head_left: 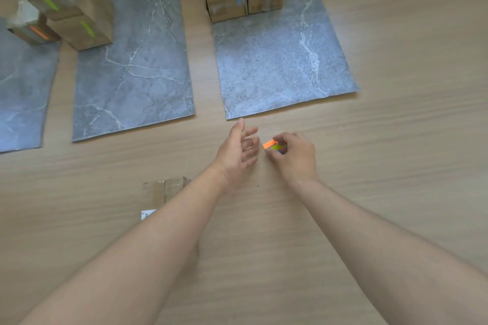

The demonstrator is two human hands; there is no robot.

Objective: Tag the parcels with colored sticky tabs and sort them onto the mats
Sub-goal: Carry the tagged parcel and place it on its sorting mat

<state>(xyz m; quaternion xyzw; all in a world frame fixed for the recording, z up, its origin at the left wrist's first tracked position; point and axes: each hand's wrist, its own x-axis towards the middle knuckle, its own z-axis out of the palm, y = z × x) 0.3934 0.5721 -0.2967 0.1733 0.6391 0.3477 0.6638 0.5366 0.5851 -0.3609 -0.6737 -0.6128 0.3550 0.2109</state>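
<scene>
Right hand (295, 155) pinches the sticky tabs (270, 144) mid-frame, orange strip pointing frame-left at the open left hand (237, 152) just beside it. 1 flat parcel (171, 188) lies lower left, partly under the left forearm, so left's nearer.

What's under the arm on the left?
A flat brown cardboard parcel with a white label lies on the wooden floor. The left forearm covers its right part.
</scene>
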